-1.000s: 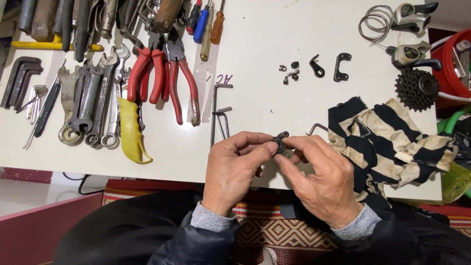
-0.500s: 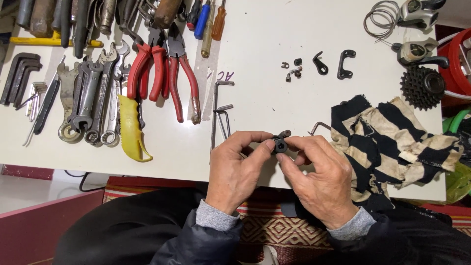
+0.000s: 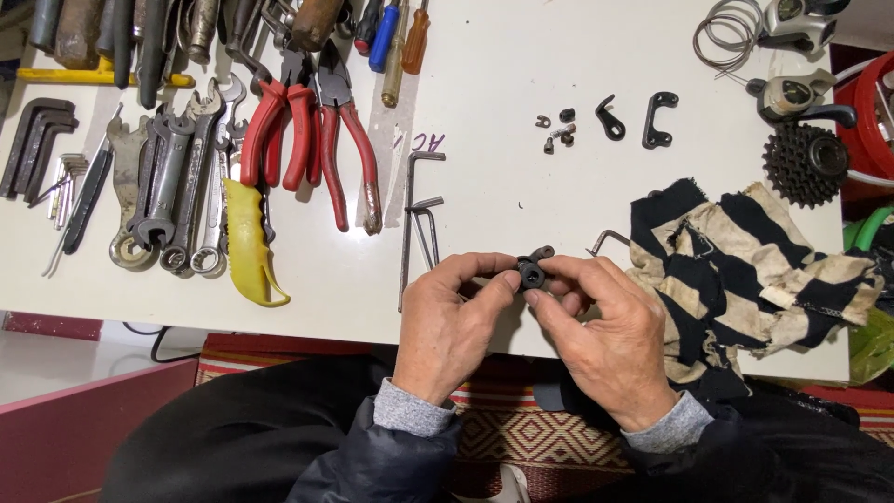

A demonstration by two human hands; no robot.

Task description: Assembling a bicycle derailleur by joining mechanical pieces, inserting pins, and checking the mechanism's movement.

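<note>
small black part [image 3: 532, 272] mostly covered by fingertips of left hand [image 3: 453, 321] & right hand [image 3: 610, 340], shape unclear. red tub [image 3: 871, 107] cut off at right edge. tool handles [image 3: 140, 28] cut off at top. tiny bolts [image 3: 557, 130] too small to tell.

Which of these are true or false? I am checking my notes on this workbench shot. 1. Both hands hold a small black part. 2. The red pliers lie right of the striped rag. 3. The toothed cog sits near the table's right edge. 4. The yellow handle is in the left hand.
1. True: the left hand and right hand pinch the small black part.
2. False: the red pliers lie left of the striped rag.
3. True: the toothed cog is there.
4. False: the yellow handle lies on the table.
</note>
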